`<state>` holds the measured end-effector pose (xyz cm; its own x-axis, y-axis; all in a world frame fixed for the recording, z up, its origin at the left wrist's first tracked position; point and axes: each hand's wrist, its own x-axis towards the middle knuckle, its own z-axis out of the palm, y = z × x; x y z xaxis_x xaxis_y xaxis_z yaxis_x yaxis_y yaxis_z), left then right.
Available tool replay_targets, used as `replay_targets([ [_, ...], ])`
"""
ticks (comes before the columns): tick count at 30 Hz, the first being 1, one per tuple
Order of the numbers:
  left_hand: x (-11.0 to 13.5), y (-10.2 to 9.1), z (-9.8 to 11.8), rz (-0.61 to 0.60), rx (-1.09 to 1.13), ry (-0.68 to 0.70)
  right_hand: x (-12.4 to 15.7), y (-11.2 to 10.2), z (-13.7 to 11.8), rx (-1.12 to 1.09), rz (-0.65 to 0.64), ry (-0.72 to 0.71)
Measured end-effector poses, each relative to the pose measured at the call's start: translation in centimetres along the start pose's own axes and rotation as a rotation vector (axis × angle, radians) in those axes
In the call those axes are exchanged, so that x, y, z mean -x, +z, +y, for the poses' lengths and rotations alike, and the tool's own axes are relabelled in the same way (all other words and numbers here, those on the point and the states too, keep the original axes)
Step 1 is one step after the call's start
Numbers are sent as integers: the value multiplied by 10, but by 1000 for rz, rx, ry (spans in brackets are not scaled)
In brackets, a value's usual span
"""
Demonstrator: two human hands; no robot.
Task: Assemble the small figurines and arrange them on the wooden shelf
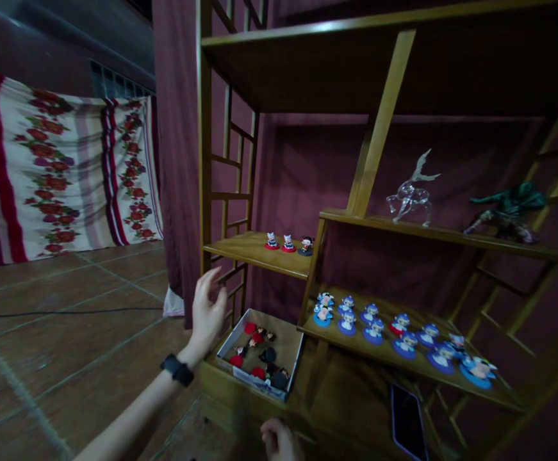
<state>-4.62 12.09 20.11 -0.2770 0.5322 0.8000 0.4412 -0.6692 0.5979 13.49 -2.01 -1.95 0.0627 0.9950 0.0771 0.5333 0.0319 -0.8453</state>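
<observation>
Biggest item: wooden shelf unit point(341, 216), stepped levels, lattice sides, fills centre and right of view. Next, floral striped cloth point(86, 173) hanging at far left, then purple curtain point(175, 128) between it and the unit. Shallow cardboard box point(281, 333), open top, sits on the unit's low left surface, below the left mid shelf. Left hand point(209, 310) is up just left of the box, in front of that mid shelf; fingers half curled, thumb well apart from them, nothing visible in the grip. Right hand point(282, 442) is below the box's near edge, mostly cut off by frame bottom; visible fingers are curled in, can't tell how far closed or whether they have hold of anything. Green draped figure point(512, 208) stands on the upper right shelf, clear glass deer point(410, 195) to its left on the same board. Dark-screened phone point(408, 419) lies flat under the lower right shelf. Black wristband point(177, 370) on the left wrist. Smallest: figurines. Boxed figurines point(254, 339), red and dark bases, lie tipped and jumbled. Mid-shelf figurines point(287, 242): three upright, two on red bases, one on dark. Lower-shelf figurines point(373, 331): two rough rows, mostly blue or purple bases.
</observation>
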Motion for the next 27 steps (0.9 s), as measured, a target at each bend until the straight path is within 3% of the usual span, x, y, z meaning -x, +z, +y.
replay_targets([
  [4,118,-19,-61,-120,-58,-354,4,-4,-7,68,16,-68],
  [7,165,-16,-91,-160,-116,-570,5,-9,-11,68,10,-85],
  [9,168,-7,-100,-175,-126,-613,3,-11,-10,37,16,-94],
  [12,155,15,-106,-203,-28,-673,-10,-14,-6,-16,73,-72],
  [16,148,44,-117,-298,134,-682,-50,-20,-3,9,118,-36],
  [19,154,55,-128,-366,197,-780,-92,-23,-4,142,43,-52],
  [22,151,56,-136,-379,312,-948,-129,-21,0,416,-86,-64],
  [27,131,51,-147,-374,451,-1159,-156,-10,20,756,-346,-18],
])
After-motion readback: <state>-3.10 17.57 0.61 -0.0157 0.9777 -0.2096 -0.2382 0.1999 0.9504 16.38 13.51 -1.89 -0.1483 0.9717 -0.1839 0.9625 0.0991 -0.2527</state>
